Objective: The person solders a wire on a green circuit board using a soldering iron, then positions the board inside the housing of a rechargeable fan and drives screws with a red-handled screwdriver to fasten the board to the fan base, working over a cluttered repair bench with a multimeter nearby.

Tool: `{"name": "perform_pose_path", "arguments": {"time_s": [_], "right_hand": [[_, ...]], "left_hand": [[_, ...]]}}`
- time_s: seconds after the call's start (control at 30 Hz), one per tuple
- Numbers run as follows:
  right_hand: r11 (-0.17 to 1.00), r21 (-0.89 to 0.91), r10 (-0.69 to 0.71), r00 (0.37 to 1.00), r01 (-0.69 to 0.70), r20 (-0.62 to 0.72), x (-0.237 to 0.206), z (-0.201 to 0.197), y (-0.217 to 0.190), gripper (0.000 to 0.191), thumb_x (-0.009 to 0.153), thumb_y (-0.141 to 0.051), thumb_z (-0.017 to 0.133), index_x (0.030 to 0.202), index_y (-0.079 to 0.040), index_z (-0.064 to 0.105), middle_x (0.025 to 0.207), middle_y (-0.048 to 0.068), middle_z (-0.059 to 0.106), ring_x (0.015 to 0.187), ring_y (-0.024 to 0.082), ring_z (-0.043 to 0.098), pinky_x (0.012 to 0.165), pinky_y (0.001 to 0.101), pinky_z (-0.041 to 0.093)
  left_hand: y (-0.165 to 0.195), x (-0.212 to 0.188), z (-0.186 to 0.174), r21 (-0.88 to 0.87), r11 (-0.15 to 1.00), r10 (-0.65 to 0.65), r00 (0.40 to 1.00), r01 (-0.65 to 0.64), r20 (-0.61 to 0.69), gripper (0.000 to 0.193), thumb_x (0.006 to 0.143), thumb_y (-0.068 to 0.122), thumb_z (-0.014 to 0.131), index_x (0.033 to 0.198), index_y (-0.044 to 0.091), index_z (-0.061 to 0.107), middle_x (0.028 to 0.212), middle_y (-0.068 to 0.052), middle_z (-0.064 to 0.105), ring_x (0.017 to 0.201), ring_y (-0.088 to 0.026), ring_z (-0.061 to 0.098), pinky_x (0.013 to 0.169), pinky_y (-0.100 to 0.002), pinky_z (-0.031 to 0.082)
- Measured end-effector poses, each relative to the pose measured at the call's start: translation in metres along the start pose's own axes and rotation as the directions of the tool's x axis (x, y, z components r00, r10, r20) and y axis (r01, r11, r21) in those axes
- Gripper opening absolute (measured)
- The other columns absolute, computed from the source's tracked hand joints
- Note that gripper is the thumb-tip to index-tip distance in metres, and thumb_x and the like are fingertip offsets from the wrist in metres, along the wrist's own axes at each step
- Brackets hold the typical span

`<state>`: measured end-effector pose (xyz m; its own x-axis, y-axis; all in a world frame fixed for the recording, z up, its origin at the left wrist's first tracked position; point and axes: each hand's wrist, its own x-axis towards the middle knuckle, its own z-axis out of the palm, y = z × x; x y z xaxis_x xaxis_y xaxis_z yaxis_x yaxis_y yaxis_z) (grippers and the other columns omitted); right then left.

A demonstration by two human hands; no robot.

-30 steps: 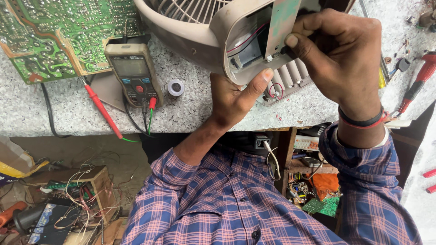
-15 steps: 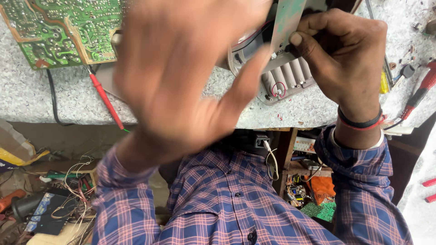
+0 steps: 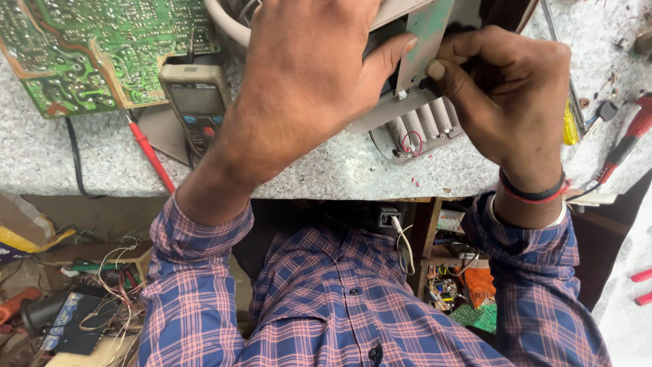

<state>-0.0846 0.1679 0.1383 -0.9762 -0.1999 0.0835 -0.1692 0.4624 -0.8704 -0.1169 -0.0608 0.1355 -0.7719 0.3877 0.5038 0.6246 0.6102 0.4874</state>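
Fan housing (image 3: 414, 122), a beige plastic shell with a ribbed row of buttons, sits at the near edge of the speckled stone bench (image 3: 326, 177), and I see both hands on it. Nearest me, my right hand (image 3: 509, 102) pinches something small and dark against the thin green board (image 3: 424, 41) that stands upright out of the housing; I cannot tell what the pinched part is. My left hand (image 3: 305, 88) lies spread over the shell, thumb pressed to the edge of that board. I judge the board could bend or crack if the thumb pushes too hard, and the smooth rounded shell could slip toward the bench edge, since it rests so near it. Farther left lie a grey meter (image 3: 197, 102) with its red probe (image 3: 153, 160), and beyond them a big green circuit board (image 3: 95, 47), solder side up, glossy and dotted.
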Motion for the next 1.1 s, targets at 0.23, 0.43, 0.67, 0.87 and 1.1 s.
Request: {"name": "perform_pose_path", "arguments": {"time_s": [0.23, 0.43, 0.67, 0.87, 1.1], "right_hand": [[0.985, -0.107, -0.131, 0.991, 0.133, 0.026, 0.000, -0.002, -0.002, 0.005, 0.104, 0.008, 0.075, 0.103, 0.009, 0.070, 0.091, 0.010, 0.072, 0.078, 0.008, 0.066, 0.065, 0.0215, 0.049], [0.988, -0.138, -0.063, 0.998, 0.063, 0.003, -0.001, 0.000, -0.009, 0.007, 0.101, 0.004, 0.078, 0.102, 0.006, 0.071, 0.086, 0.008, 0.071, 0.073, 0.008, 0.064, 0.062, 0.0217, 0.047], [0.988, -0.151, -0.038, 0.999, 0.035, -0.012, 0.000, 0.001, -0.013, 0.008, 0.098, 0.003, 0.079, 0.100, 0.006, 0.071, 0.083, 0.008, 0.070, 0.070, 0.007, 0.061, 0.060, 0.0218, 0.045], [0.994, -0.104, -0.030, 0.999, 0.028, -0.013, 0.001, 0.002, -0.012, 0.009, 0.099, 0.002, 0.079, 0.102, 0.004, 0.071, 0.085, 0.006, 0.070, 0.071, 0.005, 0.061, 0.060, 0.0203, 0.044], [0.993, -0.117, -0.018, 1.000, 0.015, -0.022, 0.000, 0.002, -0.010, 0.009, 0.098, 0.002, 0.079, 0.102, 0.004, 0.072, 0.085, 0.005, 0.070, 0.070, 0.004, 0.059, 0.061, 0.0203, 0.042]], "left_hand": [[-0.006, 0.001, -0.004, -0.098, 0.994, 0.049, 0.998, -0.046, 0.031, 0.037, 0.098, 0.024, 0.084, 0.121, 0.003, 0.065, 0.106, -0.015, 0.070, 0.094, -0.036, 0.070, 0.080, -0.047, 0.056], [-0.002, 0.000, -0.005, -0.142, 0.990, 0.027, 0.999, -0.024, 0.017, 0.034, 0.099, 0.018, 0.081, 0.124, 0.004, 0.062, 0.110, -0.014, 0.072, 0.096, -0.035, 0.073, 0.081, -0.044, 0.060], [0.002, 0.001, -0.010, -0.196, 0.980, -0.008, 0.999, 0.019, 0.054, 0.035, 0.099, 0.016, 0.079, 0.128, 0.007, 0.061, 0.112, -0.013, 0.074, 0.096, -0.033, 0.076, 0.081, -0.042, 0.061], [-0.001, 0.002, -0.010, -0.162, 0.987, 0.007, 0.999, 0.000, 0.045, 0.036, 0.097, 0.016, 0.081, 0.126, 0.007, 0.063, 0.110, -0.013, 0.074, 0.093, -0.035, 0.075, 0.079, -0.043, 0.061], [-0.003, 0.003, -0.010, -0.155, 0.987, 0.045, 0.997, -0.035, 0.057, 0.038, 0.095, 0.017, 0.081, 0.125, 0.003, 0.063, 0.106, -0.016, 0.073, 0.090, -0.034, 0.075, 0.079, -0.043, 0.061]]}}
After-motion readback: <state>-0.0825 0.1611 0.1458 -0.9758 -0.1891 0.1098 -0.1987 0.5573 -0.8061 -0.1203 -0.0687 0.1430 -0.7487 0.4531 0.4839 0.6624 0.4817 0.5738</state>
